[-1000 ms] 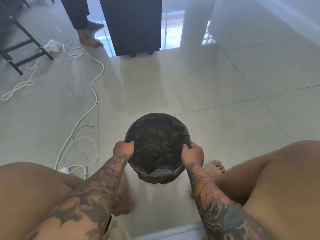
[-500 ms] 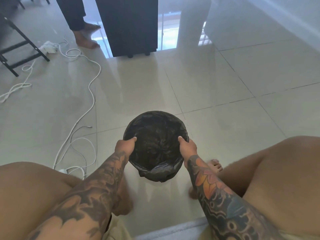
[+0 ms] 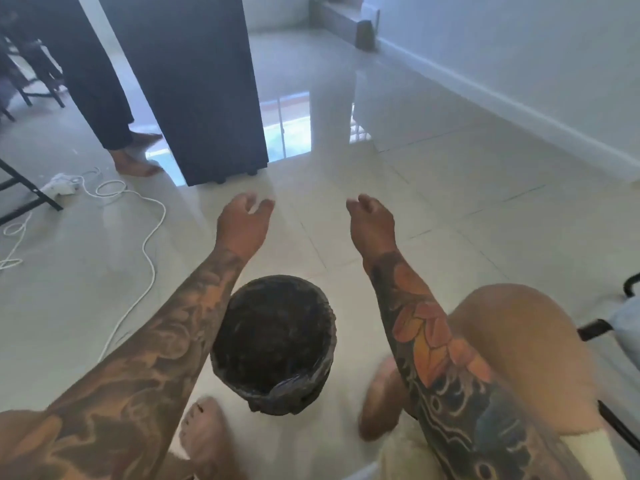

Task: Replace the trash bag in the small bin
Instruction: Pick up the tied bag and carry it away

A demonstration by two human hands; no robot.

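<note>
My bare feet are resting on the pale glossy floor at the bottom of the view, and my right knee is filling the lower right corner; between my feet the small bin is standing upright on the tiles, with the black trash bag lining it and folding over its rim; neither hand is touching it. My tattooed forearms are reaching out past the bin on either side; my left hand and my right hand are hovering above the floor beyond it, each grip empty, fingers loosely curled and apart, with a clear gap between the two hands. The tiles are shining enough to be mirroring a bright doorway farther ahead. To the left a white cable is snaking across the floor toward a white power strip, beside black chair legs. Farther on, a dark cabinet is standing on the floor, and just left of it another person's bare feet and dark trouser legs are showing. On the right a white wall with a baseboard is running away into the room.
</note>
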